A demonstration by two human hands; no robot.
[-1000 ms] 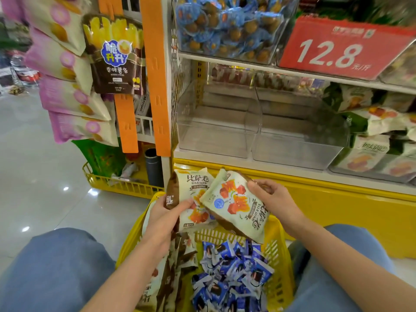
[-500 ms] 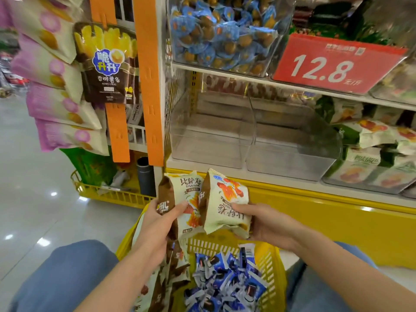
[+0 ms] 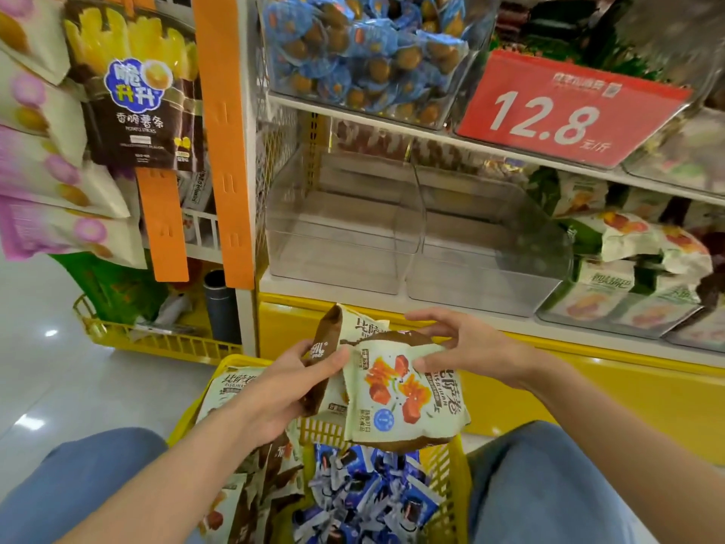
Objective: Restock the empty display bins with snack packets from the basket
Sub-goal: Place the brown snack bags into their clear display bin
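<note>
Two empty clear display bins sit side by side on the lower shelf, the left bin [image 3: 341, 265] and the right bin [image 3: 486, 292]. Below them, between my knees, is the yellow basket [image 3: 451, 465] with blue snack packets [image 3: 365, 500] and cream-and-brown packets [image 3: 235, 386]. My left hand [image 3: 290, 386] grips a cream-and-brown packet [image 3: 353, 327], and its thumb pins the corner of a second, front packet [image 3: 404, 398]. My right hand [image 3: 467, 343] has its fingers spread above the front packet, with only the thumb touching it.
A bin of green-and-white packets [image 3: 627, 304] fills the shelf to the right. Above are a bin of blue candies [image 3: 361, 53] and a red 12.8 price sign [image 3: 565, 108]. Bags [image 3: 133, 92] hang on orange strips at left, over a second yellow basket [image 3: 157, 341] and a dark bottle [image 3: 219, 304].
My right hand brought its packet over against the one in my left hand and loosened its fingers. My left thumb now pins both. The view moved closer to the shelf.
</note>
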